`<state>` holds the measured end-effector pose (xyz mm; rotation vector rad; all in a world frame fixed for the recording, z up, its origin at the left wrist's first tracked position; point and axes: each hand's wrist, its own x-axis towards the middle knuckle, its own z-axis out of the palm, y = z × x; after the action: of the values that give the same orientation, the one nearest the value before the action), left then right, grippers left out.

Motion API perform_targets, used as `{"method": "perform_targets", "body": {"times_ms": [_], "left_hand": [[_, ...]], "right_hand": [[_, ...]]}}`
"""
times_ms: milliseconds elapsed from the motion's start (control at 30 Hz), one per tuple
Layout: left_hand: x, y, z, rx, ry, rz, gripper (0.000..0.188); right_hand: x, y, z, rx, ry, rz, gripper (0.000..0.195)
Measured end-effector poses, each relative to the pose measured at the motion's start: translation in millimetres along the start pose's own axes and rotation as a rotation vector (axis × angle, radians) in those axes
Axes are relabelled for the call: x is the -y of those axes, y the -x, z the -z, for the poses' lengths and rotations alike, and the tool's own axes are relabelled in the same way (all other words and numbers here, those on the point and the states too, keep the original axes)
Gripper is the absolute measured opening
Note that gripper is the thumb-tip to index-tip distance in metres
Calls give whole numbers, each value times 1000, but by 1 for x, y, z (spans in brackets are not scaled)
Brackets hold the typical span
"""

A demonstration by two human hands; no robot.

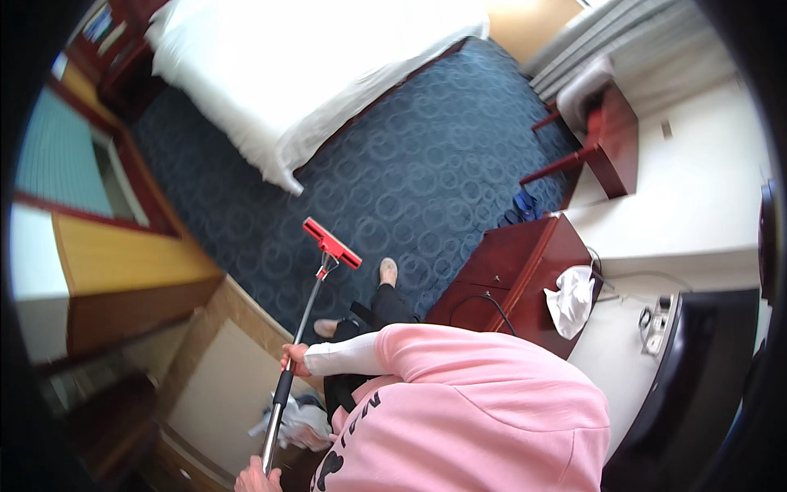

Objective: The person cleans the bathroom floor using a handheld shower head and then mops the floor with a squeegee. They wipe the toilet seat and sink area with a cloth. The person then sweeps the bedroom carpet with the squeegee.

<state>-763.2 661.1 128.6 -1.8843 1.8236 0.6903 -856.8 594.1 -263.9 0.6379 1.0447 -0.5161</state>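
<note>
My right hand [296, 360] is closed around the metal pole of a red-headed mop [307, 307], just above its black grip sleeve. Lower down, at the bottom edge of the view, my left hand [258, 476] holds the same pole near its end. The pole slants up and to the right. Its flat red head [332, 243], with a pale strip along one edge, is over the patterned blue carpet [381, 209]; whether it touches the carpet I cannot tell. My feet in light shoes [388, 272] stand on the carpet near the head.
A bed with white bedding [295, 80] lies ahead. A dark red wooden cabinet [522, 264] bears a white cloth [570, 301]. Beyond are blue slippers [525, 205] and a red wooden chair [605, 141]. White bags [301, 424] lie beside me, near the tiled threshold [258, 313].
</note>
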Motion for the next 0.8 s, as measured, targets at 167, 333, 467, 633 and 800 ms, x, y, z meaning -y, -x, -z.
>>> {"method": "perform_targets", "body": {"times_ms": [167,333,467,633,800], "left_hand": [[-88,-86,29,-168,-262,-336,29],[-211,-131,45,-211,-423,-542,27],[-289,-157,51,-258,-481,-702,26],[-349,-183,63,-260,-561,-764,24],[-401,-229,92,-264,-633,-825,20]], "right_hand": [[160,54,20,95,-238,185,7],[295,114,97,56,-387,302,9],[362,145,153,18,-507,331,12],[402,169,199,37,-669,228,20],[446,174,216,144,-665,238,42]]}}
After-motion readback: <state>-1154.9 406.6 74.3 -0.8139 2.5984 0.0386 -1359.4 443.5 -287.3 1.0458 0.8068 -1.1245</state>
